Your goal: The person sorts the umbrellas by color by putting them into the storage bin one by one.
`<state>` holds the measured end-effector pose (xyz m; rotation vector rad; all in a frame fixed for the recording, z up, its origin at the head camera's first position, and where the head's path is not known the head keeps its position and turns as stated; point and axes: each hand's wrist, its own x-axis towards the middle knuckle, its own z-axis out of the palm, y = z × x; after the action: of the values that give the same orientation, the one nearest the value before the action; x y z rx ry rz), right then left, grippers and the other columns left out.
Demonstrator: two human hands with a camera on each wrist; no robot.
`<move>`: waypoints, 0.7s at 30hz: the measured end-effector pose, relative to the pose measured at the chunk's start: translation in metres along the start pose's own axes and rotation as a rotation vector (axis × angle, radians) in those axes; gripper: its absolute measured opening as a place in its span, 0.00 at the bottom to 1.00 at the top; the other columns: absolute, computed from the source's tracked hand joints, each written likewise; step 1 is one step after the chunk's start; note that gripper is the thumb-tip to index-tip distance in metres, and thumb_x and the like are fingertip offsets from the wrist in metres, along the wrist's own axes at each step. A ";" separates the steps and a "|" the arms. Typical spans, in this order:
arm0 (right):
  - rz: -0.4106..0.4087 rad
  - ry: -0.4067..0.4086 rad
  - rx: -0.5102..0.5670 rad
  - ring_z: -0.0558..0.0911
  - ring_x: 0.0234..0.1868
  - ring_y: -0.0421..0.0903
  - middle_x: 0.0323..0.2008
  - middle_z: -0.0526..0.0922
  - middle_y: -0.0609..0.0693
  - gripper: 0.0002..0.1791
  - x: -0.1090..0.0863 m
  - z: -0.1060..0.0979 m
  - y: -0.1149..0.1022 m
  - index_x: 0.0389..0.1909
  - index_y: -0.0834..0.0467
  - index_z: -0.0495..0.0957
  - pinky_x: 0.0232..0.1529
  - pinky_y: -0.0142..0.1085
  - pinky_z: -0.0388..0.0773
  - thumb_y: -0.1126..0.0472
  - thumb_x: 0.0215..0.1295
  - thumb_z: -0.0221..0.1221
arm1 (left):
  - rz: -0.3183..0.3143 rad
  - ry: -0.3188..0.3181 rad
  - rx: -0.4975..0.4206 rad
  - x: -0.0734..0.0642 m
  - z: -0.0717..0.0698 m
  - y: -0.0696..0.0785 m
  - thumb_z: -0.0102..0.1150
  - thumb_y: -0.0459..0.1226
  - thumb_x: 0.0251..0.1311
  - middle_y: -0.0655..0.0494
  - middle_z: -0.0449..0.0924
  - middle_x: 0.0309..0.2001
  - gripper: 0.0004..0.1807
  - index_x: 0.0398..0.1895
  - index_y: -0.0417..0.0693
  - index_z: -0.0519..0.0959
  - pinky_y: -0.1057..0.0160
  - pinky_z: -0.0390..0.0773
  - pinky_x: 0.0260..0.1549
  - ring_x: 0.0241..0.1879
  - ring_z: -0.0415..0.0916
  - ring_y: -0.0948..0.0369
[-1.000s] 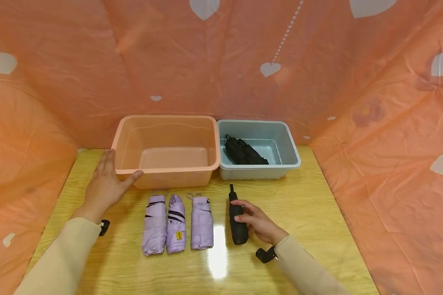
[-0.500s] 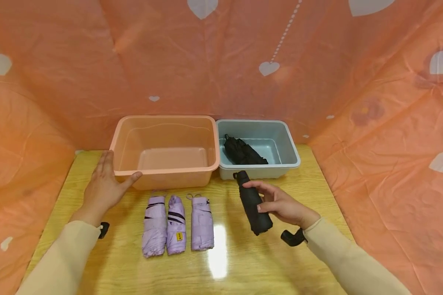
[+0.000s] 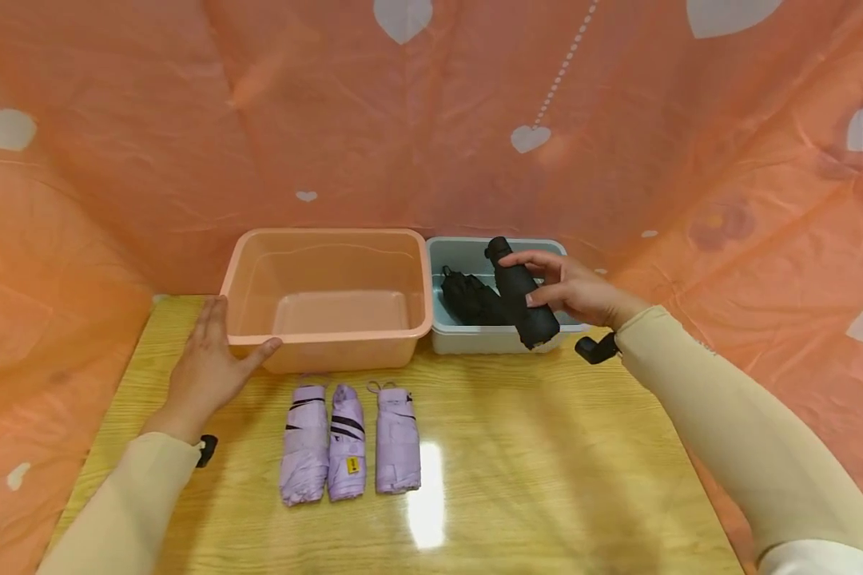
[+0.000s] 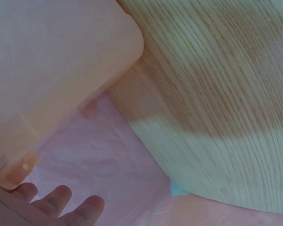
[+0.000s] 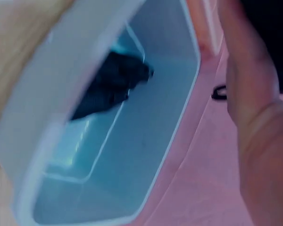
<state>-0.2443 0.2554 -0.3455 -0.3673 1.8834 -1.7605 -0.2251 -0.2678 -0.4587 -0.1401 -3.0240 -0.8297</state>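
Observation:
My right hand (image 3: 571, 289) grips a folded black umbrella (image 3: 521, 294) around its middle and holds it tilted over the light blue bin (image 3: 507, 339). In the right wrist view the held umbrella (image 5: 273, 42) fills the upper right corner, its small wrist loop sticking out beside the fingers. Another black umbrella (image 3: 467, 299) lies inside the blue bin, partly covered by the held one in the head view. My left hand (image 3: 204, 369) rests on the near left corner of the orange bin (image 3: 341, 351), thumb along the front rim, fingers straight at the side.
Three folded lilac umbrellas, the left one (image 3: 305, 447), the middle one (image 3: 347, 443) and the right one (image 3: 398, 441), lie side by side on the wooden table (image 3: 518, 479) before the orange bin. The two bins stand against each other. An orange cloth with hearts (image 3: 331, 120) hangs behind.
My right hand has lifted the black umbrella off the table and carried it forward and right, over the blue bin. The left hand stays on the orange bin.

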 end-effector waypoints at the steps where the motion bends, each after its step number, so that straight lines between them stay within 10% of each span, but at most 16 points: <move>1: 0.022 0.008 -0.012 0.75 0.55 0.59 0.68 0.59 0.64 0.34 0.005 -0.006 -0.002 0.70 0.52 0.70 0.44 0.51 0.82 0.78 0.64 0.55 | 0.001 0.001 -0.001 0.000 0.001 0.001 0.52 0.70 0.60 0.42 0.25 0.79 0.63 0.80 0.44 0.29 0.23 0.54 0.56 0.73 0.38 0.30; 21: 0.370 0.030 -0.203 0.65 0.64 0.61 0.77 0.49 0.57 0.38 0.064 -0.059 0.017 0.75 0.54 0.62 0.46 0.50 0.79 0.81 0.66 0.53 | 0.008 -0.011 0.000 -0.015 -0.010 0.005 0.53 0.68 0.62 0.44 0.23 0.79 0.63 0.79 0.43 0.29 0.24 0.52 0.58 0.73 0.36 0.31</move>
<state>-0.3261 0.2722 -0.3738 -0.0573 2.0060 -1.3438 -0.2103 -0.2699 -0.4484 -0.1570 -3.0312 -0.8315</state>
